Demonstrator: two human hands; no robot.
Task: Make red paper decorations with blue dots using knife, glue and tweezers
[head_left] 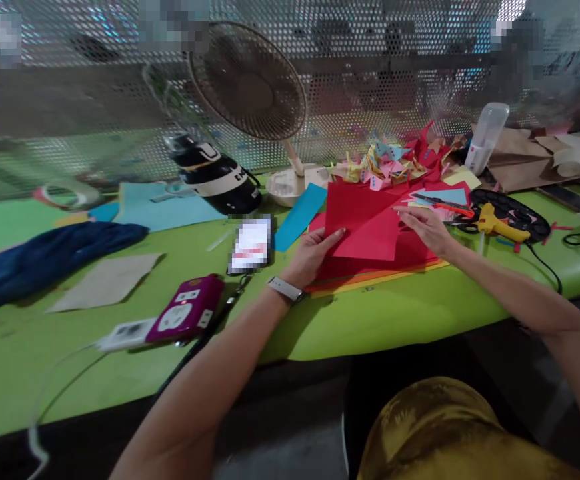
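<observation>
A red paper sheet (365, 217), folded over on itself, lies on top of a stack of coloured sheets (370, 277) on the green table (380, 317). My left hand (313, 257), with a watch on the wrist, pinches the sheet's lower left edge, thumb on top. At the sheet's right edge my right hand (426, 228) rests with fingers stretched flat, pressing the fold down.
A desk fan (250, 83), a black bottle (215, 173), a blue paper strip (300, 215) and a phone (251, 245) stand left of the paper. A purple power strip (185, 310) lies nearer. Folded paper shapes (385, 163), scissors (443, 203), a yellow glue gun (500, 223) and a clear bottle (487, 137) sit right.
</observation>
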